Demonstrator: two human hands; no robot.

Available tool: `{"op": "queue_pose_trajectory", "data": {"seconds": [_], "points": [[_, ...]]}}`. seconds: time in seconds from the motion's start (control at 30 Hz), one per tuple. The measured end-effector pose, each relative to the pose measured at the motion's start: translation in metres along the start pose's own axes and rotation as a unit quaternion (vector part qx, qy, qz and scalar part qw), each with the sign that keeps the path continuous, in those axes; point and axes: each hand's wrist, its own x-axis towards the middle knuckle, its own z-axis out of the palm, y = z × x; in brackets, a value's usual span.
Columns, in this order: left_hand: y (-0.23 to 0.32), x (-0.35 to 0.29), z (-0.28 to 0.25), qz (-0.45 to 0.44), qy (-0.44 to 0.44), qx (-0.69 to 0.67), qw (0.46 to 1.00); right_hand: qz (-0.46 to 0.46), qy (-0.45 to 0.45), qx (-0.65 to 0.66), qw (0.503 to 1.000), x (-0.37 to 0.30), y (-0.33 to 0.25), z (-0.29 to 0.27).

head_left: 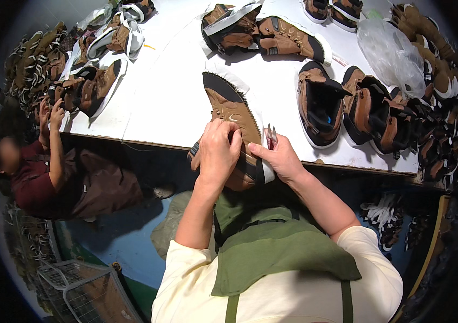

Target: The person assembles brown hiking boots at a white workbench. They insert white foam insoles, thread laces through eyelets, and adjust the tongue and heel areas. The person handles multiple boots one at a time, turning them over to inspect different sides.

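In the head view, the brown shoe [246, 119] is lying between your hands, its black toe pointing away over the white table [159, 97] and its near end reaching past the front edge toward your apron. Your left hand [219, 148] is resting on the upper, its fingers curling in and nearly meeting the thumb; you can't tell from here whether anything fine is caught between them. Your right hand [278, 155] is bracing the white edge, the thumb lying on top, while small snips [271, 135] are sticking up from the closed fingers, blades slightly parted.

For good control, you would want to be pressing the shoe steadily against the table, working close to the surface, and angling those points away from the leather and your left fingertips.

Beyond the toe, more shoes [292, 40] are lying across your reach, and boots [319, 105] are crowding the right side beside a clear plastic bag [390, 54]. A co-worker [38, 180] is sitting to your left, well apart, with a wire basket [70, 287] standing below.
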Motion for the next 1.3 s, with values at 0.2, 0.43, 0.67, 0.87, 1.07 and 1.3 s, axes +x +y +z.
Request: {"op": "queue_pose_trajectory", "data": {"seconds": [0.2, 0.43, 0.67, 0.87, 1.07, 1.3], "points": [[-0.010, 0.001, 0.006, -0.015, 0.036, -0.024, 0.999, -0.197, 0.078, -0.259, 0.942, -0.011, -0.040, 0.003], [-0.022, 0.012, 0.002, -0.027, 0.033, -0.032, 0.999, -0.263, 0.013, -0.412, 0.872, 0.017, -0.060, 0.014], [-0.026, 0.013, -0.007, -0.124, 0.003, -0.153, 0.980, -0.266, 0.005, -0.545, 0.795, 0.036, -0.052, 0.011], [-0.036, 0.018, -0.004, -0.084, 0.003, -0.086, 0.993, -0.230, -0.014, -0.549, 0.803, 0.037, -0.060, 0.008], [-0.020, 0.030, -0.011, -0.119, -0.120, -0.001, 0.986, -0.219, -0.012, -0.530, 0.819, 0.048, -0.054, 0.002], [-0.017, 0.037, 0.002, -0.092, -0.114, 0.086, 0.986, -0.197, -0.003, -0.549, 0.812, 0.053, -0.052, 0.001]]}}
